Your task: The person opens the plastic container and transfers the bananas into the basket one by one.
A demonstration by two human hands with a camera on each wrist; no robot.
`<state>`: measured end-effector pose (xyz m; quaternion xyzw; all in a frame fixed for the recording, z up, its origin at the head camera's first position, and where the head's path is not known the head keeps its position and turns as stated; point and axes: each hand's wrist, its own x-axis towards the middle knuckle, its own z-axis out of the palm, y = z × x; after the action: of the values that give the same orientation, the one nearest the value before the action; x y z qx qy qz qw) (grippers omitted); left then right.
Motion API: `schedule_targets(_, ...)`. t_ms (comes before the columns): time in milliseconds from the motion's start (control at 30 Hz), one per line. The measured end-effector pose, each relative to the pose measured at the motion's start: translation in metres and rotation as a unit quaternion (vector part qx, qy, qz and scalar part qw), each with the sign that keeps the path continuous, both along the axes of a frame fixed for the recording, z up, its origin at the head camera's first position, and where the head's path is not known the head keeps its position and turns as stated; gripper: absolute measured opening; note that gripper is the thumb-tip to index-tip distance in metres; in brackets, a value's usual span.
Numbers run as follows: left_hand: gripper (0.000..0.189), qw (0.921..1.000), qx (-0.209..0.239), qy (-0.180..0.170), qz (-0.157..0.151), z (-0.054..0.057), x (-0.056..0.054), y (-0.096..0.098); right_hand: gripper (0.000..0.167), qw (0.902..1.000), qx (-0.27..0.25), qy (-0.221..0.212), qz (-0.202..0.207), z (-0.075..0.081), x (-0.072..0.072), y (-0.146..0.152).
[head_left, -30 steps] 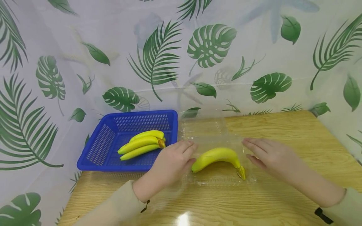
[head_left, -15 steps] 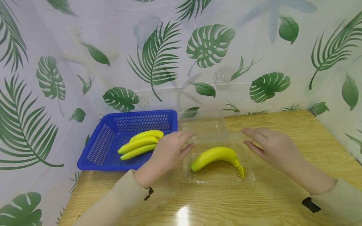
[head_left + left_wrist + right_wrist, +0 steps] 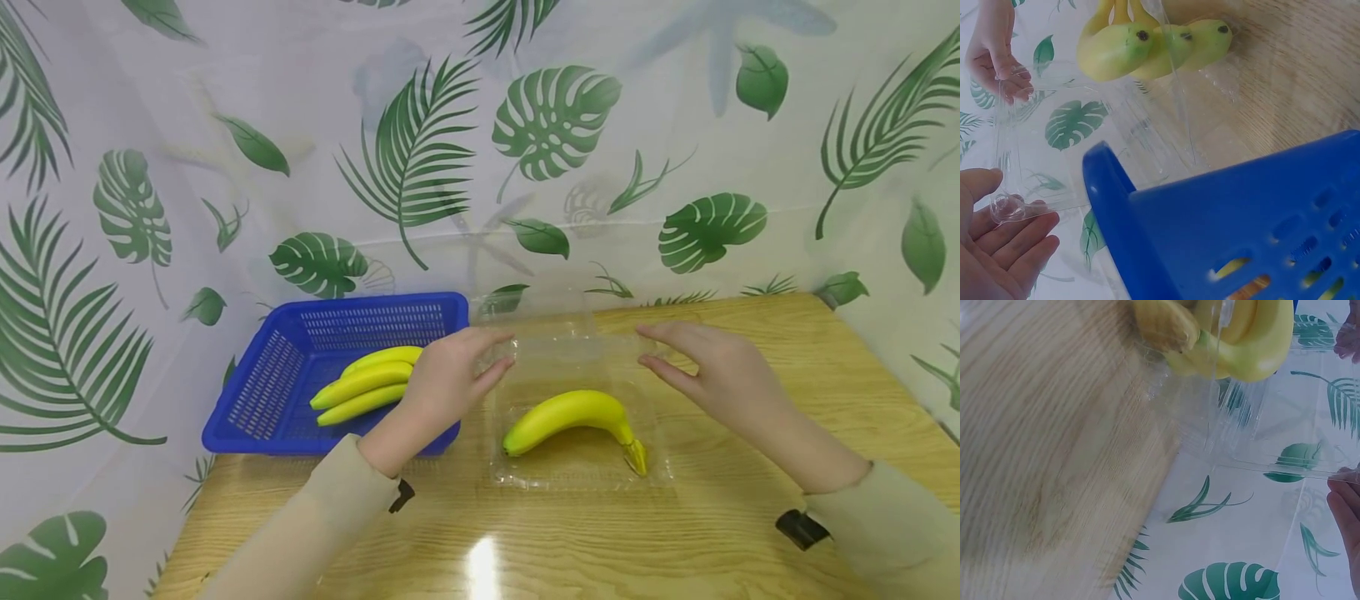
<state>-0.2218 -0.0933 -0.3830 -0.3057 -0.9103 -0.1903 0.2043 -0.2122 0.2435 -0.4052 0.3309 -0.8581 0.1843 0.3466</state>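
Observation:
A clear plastic clamshell box [image 3: 551,483] lies on the table with a small bunch of yellow bananas [image 3: 573,410] in it. Its transparent lid [image 3: 558,354] is tilted up at the back, between both hands. My left hand [image 3: 450,375] holds the lid's left corner, thumb on one side and fingers on the other in the left wrist view. At the opposite corner, my right hand [image 3: 723,367] pinches the lid between thumb and fingers. Only some of the right fingertips show in the right wrist view. Banana tips point toward the left hand's side.
To the left stands a blue perforated basket [image 3: 262,367] holding another banana bunch [image 3: 367,387]; its right rim is close to the left hand. The wooden table [image 3: 585,542] meets a leaf-patterned backdrop [image 3: 622,150] behind the box.
Both hands have moved up and away from the box's sides toward the back, and the lid's edge now shows between them. The bananas in the box have stayed nearly in place.

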Motion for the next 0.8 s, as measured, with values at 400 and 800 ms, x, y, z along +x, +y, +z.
schedule_targets(400, 0.033, 0.9991, 0.02, -0.038, -0.001, 0.003, -0.004, -0.001, 0.039, 0.9989, -0.022, -0.037, -0.018, -0.001, -0.002, 0.0)
schedule_targets(800, 0.033, 0.9915, 0.08, -0.102, -0.002, 0.002, -0.013, -0.005, 0.03, 0.9946, -0.066, -0.073, -0.033, 0.002, -0.009, -0.005)
